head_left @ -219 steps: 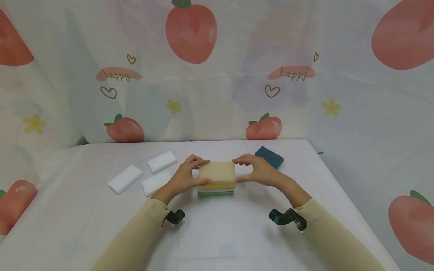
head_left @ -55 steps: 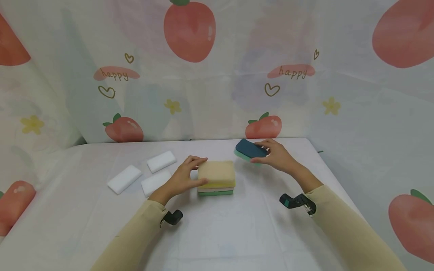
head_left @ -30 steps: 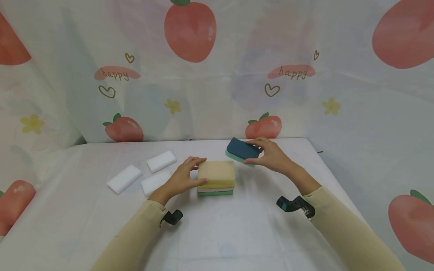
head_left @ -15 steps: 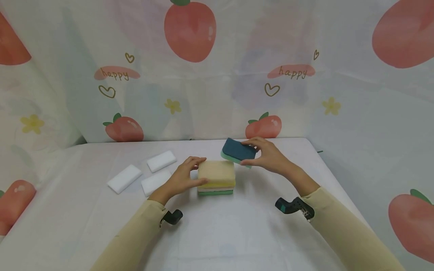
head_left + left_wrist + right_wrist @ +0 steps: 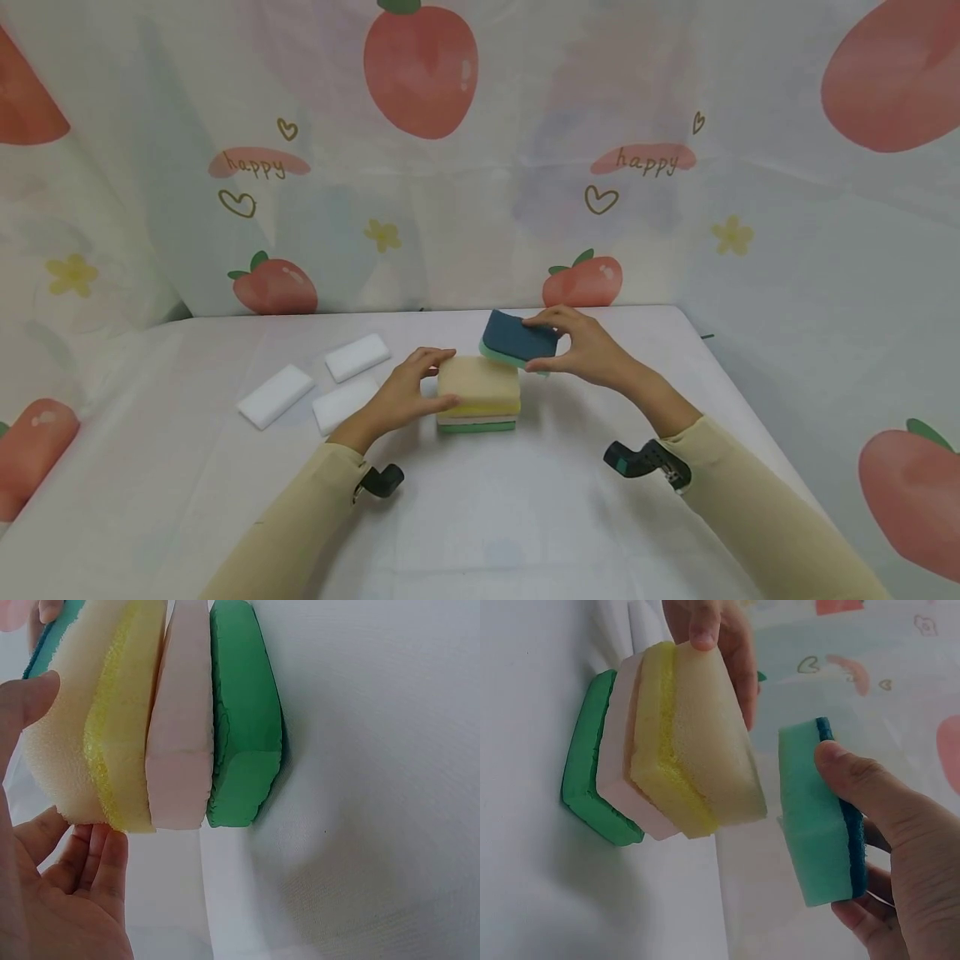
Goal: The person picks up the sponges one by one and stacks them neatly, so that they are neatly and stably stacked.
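Note:
A stack of sponges stands mid-table: a green sponge [image 5: 244, 720] at the bottom, then a pink sponge [image 5: 180, 750], a yellow layer [image 5: 127, 735] and a thick cream sponge [image 5: 480, 379] on top. My left hand [image 5: 408, 396] steadies the stack's left side, thumb and fingers bent about the cream sponge at two of its edges. In my right hand [image 5: 588, 350] is a sponge with a dark blue top and mint-green foam [image 5: 806, 817], pinched between thumb and fingers. It is tilted at the back right of the stack, with a gap to the cream sponge in the right wrist view.
Several white sponge blocks lie left of the stack, among them a far block [image 5: 358, 358], a left block [image 5: 276, 397] and one block [image 5: 341, 407] partly behind my left hand. A white cloth covers the table [image 5: 495, 517]. A fruit-printed curtain [image 5: 487, 208] hangs behind.
My right hand has picked up the blue-and-mint sponge from the back right and carried it leftward to the stack's top. My left hand has stayed on the stack's left side.

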The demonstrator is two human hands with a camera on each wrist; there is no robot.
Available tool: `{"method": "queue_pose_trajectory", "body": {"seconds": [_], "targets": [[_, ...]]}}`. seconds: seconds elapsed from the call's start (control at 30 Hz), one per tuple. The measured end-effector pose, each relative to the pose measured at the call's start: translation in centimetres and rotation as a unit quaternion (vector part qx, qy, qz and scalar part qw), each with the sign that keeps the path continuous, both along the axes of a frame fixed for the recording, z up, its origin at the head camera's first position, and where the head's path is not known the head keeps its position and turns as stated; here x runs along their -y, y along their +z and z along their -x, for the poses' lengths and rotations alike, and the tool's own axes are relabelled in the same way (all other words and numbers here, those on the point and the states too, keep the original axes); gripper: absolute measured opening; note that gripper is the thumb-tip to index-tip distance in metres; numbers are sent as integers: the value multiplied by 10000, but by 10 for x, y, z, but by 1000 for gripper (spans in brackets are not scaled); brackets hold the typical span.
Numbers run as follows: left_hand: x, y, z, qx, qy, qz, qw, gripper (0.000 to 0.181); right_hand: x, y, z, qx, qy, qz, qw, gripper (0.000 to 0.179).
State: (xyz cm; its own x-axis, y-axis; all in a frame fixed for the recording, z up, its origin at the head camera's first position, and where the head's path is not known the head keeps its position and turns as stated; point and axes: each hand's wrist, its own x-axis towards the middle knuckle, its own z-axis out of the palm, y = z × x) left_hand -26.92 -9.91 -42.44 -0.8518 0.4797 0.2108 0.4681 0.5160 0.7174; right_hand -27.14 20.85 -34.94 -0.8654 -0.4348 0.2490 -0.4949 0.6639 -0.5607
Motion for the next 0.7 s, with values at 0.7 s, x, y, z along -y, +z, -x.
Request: {"method": "queue_pose_trajectory", "body": {"seconds": [0.7], "targets": [[1, 0, -1, 87, 19, 12, 10000, 79, 17, -2, -1, -76, 441, 188, 9988, 66]]}}
